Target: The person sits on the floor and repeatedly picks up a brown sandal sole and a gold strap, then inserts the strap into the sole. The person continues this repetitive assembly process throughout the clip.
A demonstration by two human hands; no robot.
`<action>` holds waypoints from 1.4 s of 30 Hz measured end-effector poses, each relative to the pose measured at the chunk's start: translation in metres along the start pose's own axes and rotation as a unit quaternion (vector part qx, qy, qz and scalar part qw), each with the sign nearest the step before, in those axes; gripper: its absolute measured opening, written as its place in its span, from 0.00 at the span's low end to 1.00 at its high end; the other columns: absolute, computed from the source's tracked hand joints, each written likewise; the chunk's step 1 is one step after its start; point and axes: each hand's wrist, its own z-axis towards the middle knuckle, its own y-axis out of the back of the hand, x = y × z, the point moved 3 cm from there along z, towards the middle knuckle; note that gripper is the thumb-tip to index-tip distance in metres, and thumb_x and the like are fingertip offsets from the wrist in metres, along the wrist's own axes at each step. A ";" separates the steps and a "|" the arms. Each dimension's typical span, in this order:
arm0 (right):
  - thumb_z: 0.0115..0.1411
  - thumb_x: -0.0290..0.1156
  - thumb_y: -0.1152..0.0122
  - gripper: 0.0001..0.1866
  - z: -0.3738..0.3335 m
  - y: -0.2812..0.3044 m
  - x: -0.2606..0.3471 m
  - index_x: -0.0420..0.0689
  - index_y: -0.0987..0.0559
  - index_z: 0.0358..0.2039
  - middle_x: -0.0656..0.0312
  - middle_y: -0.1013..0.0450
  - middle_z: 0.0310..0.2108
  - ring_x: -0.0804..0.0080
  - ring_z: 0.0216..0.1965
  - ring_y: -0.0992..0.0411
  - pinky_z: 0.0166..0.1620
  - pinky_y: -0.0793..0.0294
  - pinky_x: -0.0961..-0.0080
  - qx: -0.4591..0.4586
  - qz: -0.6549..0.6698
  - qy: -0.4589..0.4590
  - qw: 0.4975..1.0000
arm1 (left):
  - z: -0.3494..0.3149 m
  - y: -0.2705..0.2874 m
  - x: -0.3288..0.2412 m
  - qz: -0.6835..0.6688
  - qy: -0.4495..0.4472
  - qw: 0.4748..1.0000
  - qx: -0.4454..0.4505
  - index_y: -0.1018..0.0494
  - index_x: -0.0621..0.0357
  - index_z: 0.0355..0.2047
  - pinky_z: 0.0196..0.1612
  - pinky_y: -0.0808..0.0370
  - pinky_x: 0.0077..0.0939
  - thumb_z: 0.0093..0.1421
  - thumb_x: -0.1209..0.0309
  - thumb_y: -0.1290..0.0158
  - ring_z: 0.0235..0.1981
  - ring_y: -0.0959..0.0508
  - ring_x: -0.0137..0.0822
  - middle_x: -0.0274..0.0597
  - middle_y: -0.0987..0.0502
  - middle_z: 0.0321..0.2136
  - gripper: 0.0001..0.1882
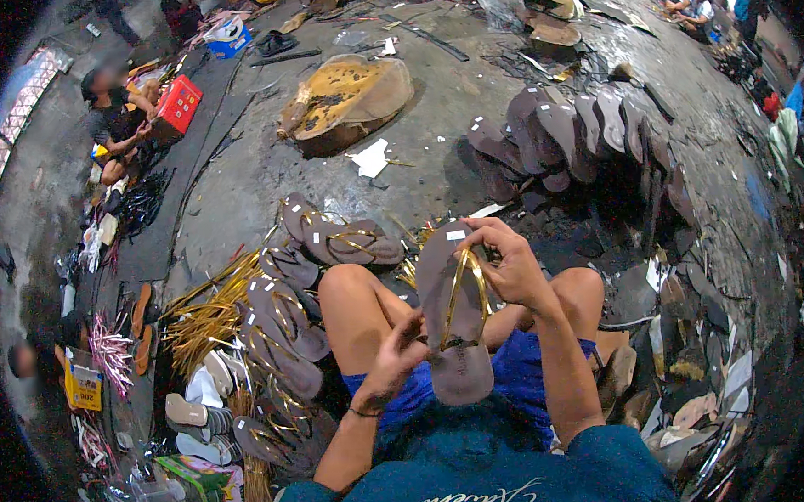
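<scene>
Between my knees a brown flip-flop (pixel 449 280) stands with its toe end away from me and its heel toward my shirt. It has a shiny gold strap (pixel 464 289) and a small white sticker near the toe. My right hand (pixel 502 261) pinches it along the upper right edge, at the strap. The fingers of my left hand (pixel 392 360) are bent in against its left edge, near the lower strap end; the tips are partly hidden. Several brown flip-flops with gold straps (pixel 283 341) lie in a heap left of my leg. Beside them is a bundle of gold strips (pixel 213 322).
Ahead on the right, brown soles (pixel 542 137) stand in an overlapping row. A wide block with a stained yellow top (pixel 342 98) sits on the grey floor ahead. Scraps (pixel 696 399) pile up at my right. A person (pixel 118 121) sits by a red box (pixel 177 108) far left.
</scene>
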 end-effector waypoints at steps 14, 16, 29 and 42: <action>0.60 0.29 0.41 0.08 -0.097 -0.108 -0.032 0.46 0.26 0.41 0.68 0.25 0.32 0.81 0.31 0.27 0.36 0.26 0.83 0.059 0.683 -0.303 0.662 | 0.032 0.008 -0.013 -0.127 -0.021 0.987 -0.096 0.36 0.63 0.54 0.49 0.30 0.20 0.58 0.76 0.51 0.42 0.28 0.25 0.36 0.27 0.44 0.22; 0.60 0.28 0.40 0.10 -0.102 -0.107 -0.048 0.45 0.26 0.41 0.68 0.25 0.33 0.80 0.33 0.26 0.38 0.26 0.82 0.088 0.690 -0.268 0.667 | 0.034 0.008 -0.008 -0.161 -0.025 0.983 -0.085 0.36 0.64 0.55 0.49 0.31 0.20 0.58 0.76 0.51 0.42 0.28 0.25 0.36 0.27 0.44 0.22; 0.53 0.33 0.31 0.17 0.009 -0.042 -0.029 0.44 0.21 0.43 0.52 0.31 0.50 0.64 0.44 0.26 0.42 0.26 0.71 -0.106 -0.024 -0.032 0.994 | 0.039 0.025 -0.040 0.206 -0.110 0.970 -0.063 0.31 0.65 0.44 0.49 0.30 0.32 0.57 0.67 0.41 0.42 0.26 0.32 0.48 0.25 0.38 0.19; 0.54 0.33 0.38 0.24 0.090 0.081 -0.269 0.40 0.31 0.50 0.48 0.34 0.49 0.49 0.53 0.34 0.52 0.31 0.59 -0.095 -0.433 -0.284 0.850 | 0.085 0.159 -0.071 0.360 -0.167 0.841 -0.368 0.35 0.64 0.57 0.58 0.35 0.35 0.54 0.68 0.39 0.54 0.29 0.44 0.54 0.28 0.52 0.31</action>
